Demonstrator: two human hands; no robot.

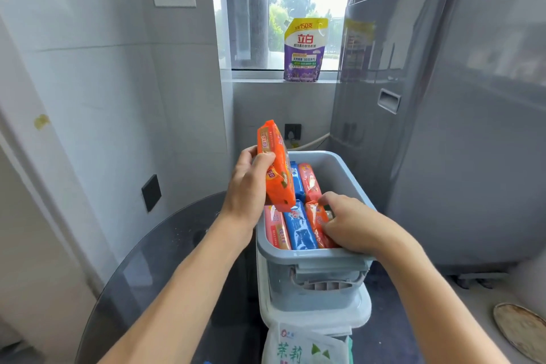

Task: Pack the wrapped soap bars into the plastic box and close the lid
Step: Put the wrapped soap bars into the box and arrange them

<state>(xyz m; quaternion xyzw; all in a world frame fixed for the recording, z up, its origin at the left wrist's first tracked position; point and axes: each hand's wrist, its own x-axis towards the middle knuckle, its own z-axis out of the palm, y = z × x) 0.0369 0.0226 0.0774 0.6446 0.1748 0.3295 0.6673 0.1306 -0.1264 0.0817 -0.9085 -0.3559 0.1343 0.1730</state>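
My left hand (246,186) holds an orange soap bar (276,165) above the grey box (339,168); right hand (351,223) presses packed bars (grip unclear). A crooked drop could jam the row and block the lid

Round dark glass table (165,248) standing beside the tiled wall, bearing a pale lid (359,312) lying flat on its surface. Grey plastic box (317,284) sitting on top of that lid. White printed bag (304,349) lying at the table's near edge, touching the lid.
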